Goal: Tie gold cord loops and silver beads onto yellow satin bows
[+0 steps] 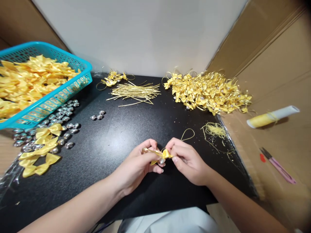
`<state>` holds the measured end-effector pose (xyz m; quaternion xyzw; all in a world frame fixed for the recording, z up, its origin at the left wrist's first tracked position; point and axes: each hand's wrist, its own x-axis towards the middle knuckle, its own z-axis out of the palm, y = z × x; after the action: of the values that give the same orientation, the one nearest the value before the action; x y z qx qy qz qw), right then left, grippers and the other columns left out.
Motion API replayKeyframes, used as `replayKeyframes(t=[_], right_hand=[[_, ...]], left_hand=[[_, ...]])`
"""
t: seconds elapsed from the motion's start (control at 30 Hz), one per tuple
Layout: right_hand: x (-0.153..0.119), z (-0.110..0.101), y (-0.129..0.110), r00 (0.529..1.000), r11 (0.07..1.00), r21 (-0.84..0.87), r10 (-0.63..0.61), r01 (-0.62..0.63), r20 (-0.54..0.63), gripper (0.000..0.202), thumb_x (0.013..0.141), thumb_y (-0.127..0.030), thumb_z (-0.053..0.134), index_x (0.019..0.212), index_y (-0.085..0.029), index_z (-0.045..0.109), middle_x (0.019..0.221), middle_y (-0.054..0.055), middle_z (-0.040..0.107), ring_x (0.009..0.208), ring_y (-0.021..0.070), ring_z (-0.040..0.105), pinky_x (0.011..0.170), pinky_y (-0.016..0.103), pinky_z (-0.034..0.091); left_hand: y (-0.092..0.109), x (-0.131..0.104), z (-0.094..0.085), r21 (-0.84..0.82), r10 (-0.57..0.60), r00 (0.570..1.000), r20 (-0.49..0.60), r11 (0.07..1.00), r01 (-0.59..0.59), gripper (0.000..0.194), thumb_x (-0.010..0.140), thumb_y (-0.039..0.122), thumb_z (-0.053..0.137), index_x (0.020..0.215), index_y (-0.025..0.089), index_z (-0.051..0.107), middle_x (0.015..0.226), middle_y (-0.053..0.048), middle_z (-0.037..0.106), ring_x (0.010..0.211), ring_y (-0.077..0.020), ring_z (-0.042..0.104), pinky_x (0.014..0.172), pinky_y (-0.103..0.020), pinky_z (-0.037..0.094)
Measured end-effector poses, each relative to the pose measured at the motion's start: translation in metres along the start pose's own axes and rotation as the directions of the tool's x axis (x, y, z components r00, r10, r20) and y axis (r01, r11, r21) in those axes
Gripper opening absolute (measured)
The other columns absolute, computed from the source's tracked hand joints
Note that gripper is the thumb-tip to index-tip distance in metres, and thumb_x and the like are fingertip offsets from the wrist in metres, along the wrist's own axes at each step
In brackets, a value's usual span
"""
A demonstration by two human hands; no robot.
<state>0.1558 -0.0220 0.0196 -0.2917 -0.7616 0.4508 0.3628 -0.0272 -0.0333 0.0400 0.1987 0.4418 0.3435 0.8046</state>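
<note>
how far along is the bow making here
Done: a large heap of finished bows with gold loops at the far right. In hand: both the left hand and right hand pinch one yellow bow. Left: a blue basket full of plain bows, plus loose beads.

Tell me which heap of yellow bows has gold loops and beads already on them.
The heap at the back right of the black mat. Those in the blue basket and the loose ones at the left are plain ribbon.
</note>
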Motion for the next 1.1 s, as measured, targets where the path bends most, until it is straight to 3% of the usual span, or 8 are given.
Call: replayKeyframes(t=[0.8,1.1], right_hand=[[0.0014,0.0058,-0.0017,0.999,0.998,-0.058,-0.002,0.0,-0.033,0.02,0.088,-0.011,0.039,0.07,-0.019,0.04,0.076,0.003,0.051,0.069,0.0123,0.048,0.063,0.025,0.04],[0.0008,0.0086,-0.0016,0.994,0.999,-0.044,-0.036,0.031,-0.101,0.022,0.091,-0.015,0.039,0.069,-0.019,0.041,0.077,0.004,0.054,0.072,0.0134,0.051,0.065,0.026,0.043]], left_hand=[[-0.0018,0.0003,0.0019,0.084,0.1,0.988,-0.116,0.992,-0.091,0.038,0.062,0.021,0.078,0.077,0.019,0.043,0.064,0.008,0.043,0.06,-0.006,0.048,0.052,-0.017,0.052],[-0.0037,0.0003,0.001,0.05,0.084,0.991,-0.101,0.996,-0.079,0.035,0.066,0.021,0.075,0.079,0.019,0.043,0.07,0.005,0.051,0.064,-0.0067,0.05,0.057,-0.017,0.054]])
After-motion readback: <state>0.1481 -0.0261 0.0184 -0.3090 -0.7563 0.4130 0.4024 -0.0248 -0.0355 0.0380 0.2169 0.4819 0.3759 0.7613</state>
